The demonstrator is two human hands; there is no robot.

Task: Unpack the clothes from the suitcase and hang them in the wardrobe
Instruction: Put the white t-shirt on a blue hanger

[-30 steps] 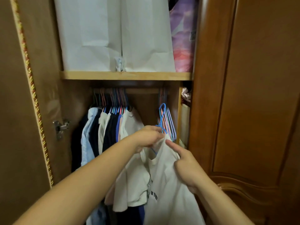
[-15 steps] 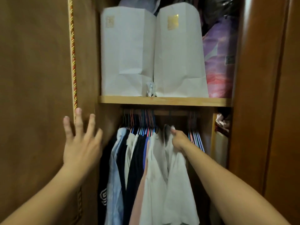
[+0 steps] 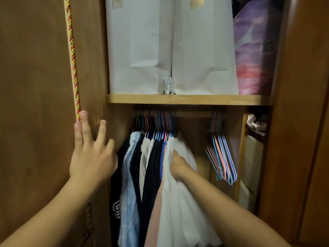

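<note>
Since half a second ago the white shirt [image 3: 179, 184] has slid left along the rail [image 3: 192, 114] and now hangs pressed against the packed row of hung clothes [image 3: 142, 166] at the rail's left end, opening a wide gap before the empty hangers [image 3: 221, 161] near its right end. So this garment looks hung, and the suitcase (not in view) is likely the next stop. The wardrobe door [image 3: 35, 86] stands open on the left, and the left hand [image 3: 90, 154] rests flat on its inner edge, fingers [image 3: 83, 125] straight and spread. The right hand [image 3: 178, 166] is buried in the shirt's shoulder; it seems to grip the cloth, though its fingers are hidden.
</note>
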